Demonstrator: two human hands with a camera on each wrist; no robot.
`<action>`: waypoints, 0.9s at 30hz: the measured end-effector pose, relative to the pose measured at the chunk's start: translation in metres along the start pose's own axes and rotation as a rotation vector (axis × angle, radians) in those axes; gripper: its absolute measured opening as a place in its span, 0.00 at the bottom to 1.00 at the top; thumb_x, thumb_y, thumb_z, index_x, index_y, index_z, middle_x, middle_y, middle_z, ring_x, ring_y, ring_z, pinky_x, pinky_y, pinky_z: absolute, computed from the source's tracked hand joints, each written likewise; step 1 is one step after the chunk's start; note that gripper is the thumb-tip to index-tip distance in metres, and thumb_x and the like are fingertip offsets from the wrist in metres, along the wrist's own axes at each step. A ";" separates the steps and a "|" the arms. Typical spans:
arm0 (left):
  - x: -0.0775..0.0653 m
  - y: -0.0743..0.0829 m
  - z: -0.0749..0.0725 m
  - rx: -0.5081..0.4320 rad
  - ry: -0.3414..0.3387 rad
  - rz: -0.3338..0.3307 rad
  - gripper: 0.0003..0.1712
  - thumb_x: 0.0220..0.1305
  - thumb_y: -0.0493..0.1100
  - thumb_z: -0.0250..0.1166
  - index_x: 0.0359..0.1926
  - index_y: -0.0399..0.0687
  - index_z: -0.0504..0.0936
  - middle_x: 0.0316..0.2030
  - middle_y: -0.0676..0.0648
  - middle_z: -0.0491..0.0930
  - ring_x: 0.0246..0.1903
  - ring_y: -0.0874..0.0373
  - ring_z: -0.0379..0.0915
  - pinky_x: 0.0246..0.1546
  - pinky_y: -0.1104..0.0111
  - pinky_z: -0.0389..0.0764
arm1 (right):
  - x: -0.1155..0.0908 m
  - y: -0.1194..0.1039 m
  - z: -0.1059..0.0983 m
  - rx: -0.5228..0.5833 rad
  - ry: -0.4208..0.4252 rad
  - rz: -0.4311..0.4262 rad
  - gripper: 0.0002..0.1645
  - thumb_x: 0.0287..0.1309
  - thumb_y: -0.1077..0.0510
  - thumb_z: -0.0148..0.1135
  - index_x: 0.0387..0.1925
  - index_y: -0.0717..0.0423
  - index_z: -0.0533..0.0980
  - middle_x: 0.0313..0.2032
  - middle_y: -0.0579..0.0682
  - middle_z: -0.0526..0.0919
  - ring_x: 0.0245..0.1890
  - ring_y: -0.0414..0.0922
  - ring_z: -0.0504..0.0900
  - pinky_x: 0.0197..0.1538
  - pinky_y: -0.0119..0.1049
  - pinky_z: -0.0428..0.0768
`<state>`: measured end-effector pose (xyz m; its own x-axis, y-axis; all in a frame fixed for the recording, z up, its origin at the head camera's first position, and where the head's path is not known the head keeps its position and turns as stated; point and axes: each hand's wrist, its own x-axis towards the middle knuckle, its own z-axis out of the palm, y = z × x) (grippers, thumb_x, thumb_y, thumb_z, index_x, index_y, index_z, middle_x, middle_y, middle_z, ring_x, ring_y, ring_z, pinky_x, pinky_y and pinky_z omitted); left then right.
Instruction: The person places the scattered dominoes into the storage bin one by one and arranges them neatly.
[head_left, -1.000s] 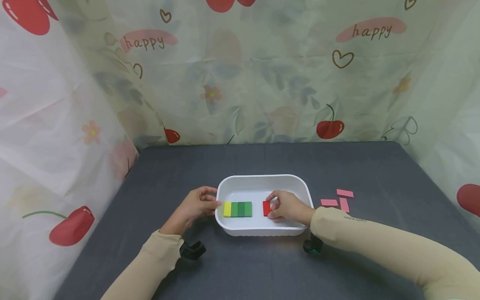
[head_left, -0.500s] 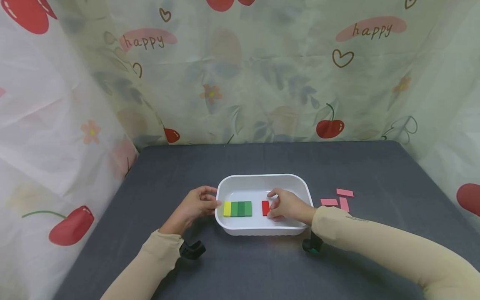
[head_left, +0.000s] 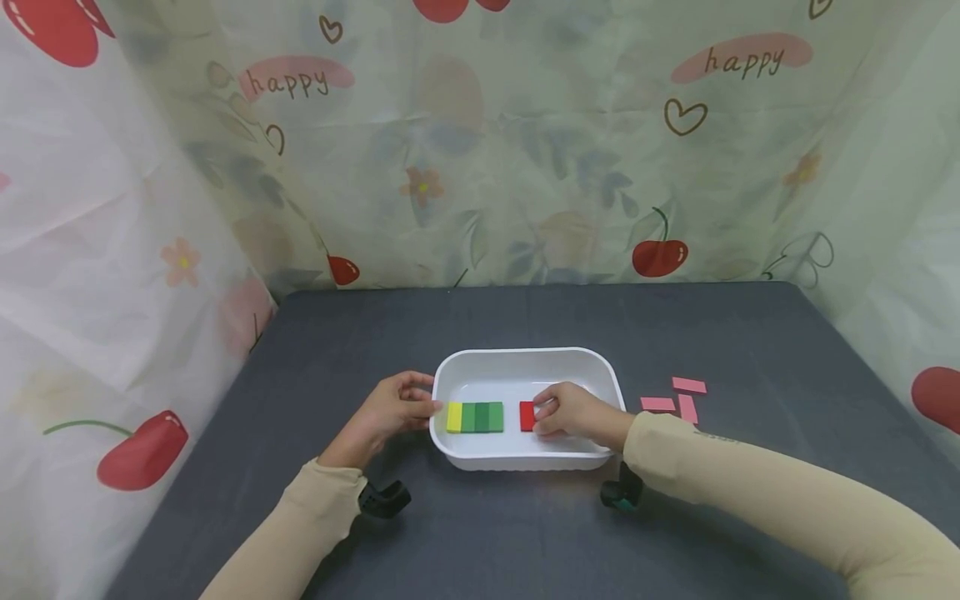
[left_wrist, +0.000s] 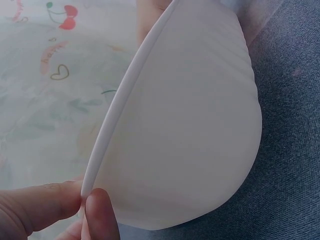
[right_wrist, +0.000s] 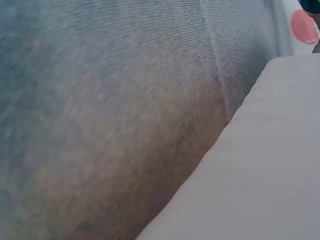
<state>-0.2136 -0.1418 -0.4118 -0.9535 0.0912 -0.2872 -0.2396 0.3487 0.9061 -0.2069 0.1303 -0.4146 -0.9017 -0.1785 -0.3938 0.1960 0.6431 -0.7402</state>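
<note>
White tray: the tray (head_left: 517, 457) sits on the dark bench (head_left: 510, 542), its long side facing the person.
Left hand: the left hand (head_left: 390, 408) pinches the tray's left rim between thumb and finger; the left wrist view confirms the grip.
Right hand: the right hand (head_left: 573, 411) is inside the tray, fingers curled, thumb and forefinger nearly closed on the red tile's near and far edges; the right wrist view does not show the fingers.
Red tile: the tile (head_left: 527, 417) lies right of the tray's middle, partly covered by the fingers, a gap away from the row.
Row: yellow tile (head_left: 454, 417) at the left end, then three green tiles (head_left: 482, 417), edge to edge.
Pink tiles: three of them (head_left: 657, 404) on the bench right of the tray, near the right sleeve (head_left: 697, 454).
Risk, row: if the red tile were pushed left too hard or askew, it might ride onto the last green tile or knock the line crooked.
Risk, tray: a tug from the left hand could likely shift the tray under the right fingers.
Risk, sleeve: a low backward sweep might catch the right rim or scatter the pink tiles.
</note>
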 end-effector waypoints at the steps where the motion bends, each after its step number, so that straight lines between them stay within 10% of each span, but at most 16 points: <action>1: 0.000 0.000 0.000 -0.002 0.000 -0.002 0.27 0.57 0.35 0.70 0.57 0.40 0.73 0.38 0.41 0.81 0.31 0.55 0.78 0.34 0.67 0.83 | 0.000 -0.001 0.001 0.005 -0.001 0.000 0.27 0.53 0.64 0.69 0.56 0.64 0.74 0.37 0.53 0.84 0.35 0.42 0.83 0.44 0.33 0.83; 27: 0.001 -0.002 0.001 -0.005 0.007 -0.008 0.27 0.56 0.35 0.70 0.57 0.42 0.74 0.37 0.42 0.81 0.31 0.55 0.78 0.36 0.66 0.84 | 0.010 -0.009 0.015 0.078 -0.016 -0.049 0.26 0.52 0.68 0.68 0.54 0.68 0.74 0.37 0.55 0.84 0.35 0.43 0.81 0.43 0.34 0.83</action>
<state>-0.2146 -0.1416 -0.4138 -0.9529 0.0816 -0.2921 -0.2479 0.3450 0.9053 -0.2119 0.1116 -0.4205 -0.9049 -0.2203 -0.3642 0.1818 0.5738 -0.7986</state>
